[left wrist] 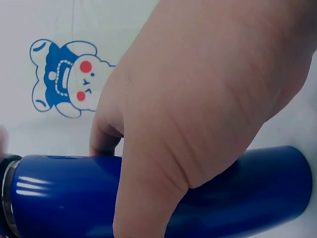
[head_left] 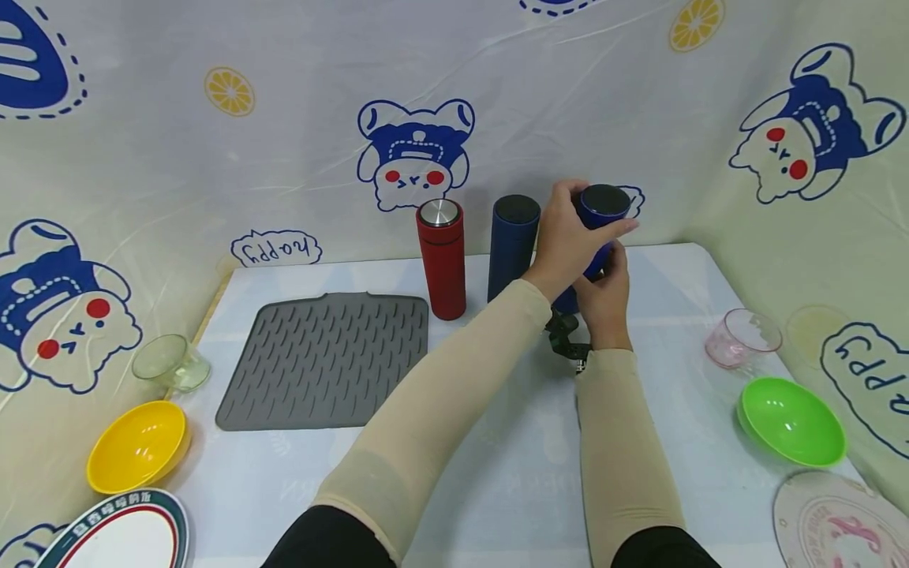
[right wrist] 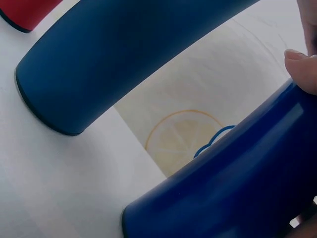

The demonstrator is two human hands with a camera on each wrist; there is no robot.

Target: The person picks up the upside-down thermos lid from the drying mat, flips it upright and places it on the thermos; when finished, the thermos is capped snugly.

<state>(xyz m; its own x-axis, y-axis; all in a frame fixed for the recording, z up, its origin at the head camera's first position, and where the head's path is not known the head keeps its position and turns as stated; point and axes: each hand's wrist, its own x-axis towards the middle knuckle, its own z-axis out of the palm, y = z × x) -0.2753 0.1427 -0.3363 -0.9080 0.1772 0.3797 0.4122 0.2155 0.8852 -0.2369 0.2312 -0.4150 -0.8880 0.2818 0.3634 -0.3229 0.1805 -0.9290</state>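
Both hands are on a glossy blue thermos (head_left: 605,202) that stands upright at the back of the table, right of a navy thermos (head_left: 514,241). From the left, my left hand (head_left: 571,241) grips its upper part near the black-topped lid. Lower down, my right hand (head_left: 602,304) holds the body. In the left wrist view, a hand wraps the blue thermos (left wrist: 64,193), thumb across it, beside a silver collar; a fingertip shows at the left edge. The right wrist view has the blue thermos (right wrist: 228,193) with a thumb (right wrist: 303,72) against its side, and the navy thermos (right wrist: 114,54) behind.
A red thermos (head_left: 442,264) stands beside a grey ridged mat (head_left: 327,363). At left are a greenish glass (head_left: 170,363), a yellow bowl (head_left: 138,446) and a plate (head_left: 177,513). A pink glass (head_left: 742,339), a green bowl (head_left: 791,422) and another plate (head_left: 791,513) lie right.
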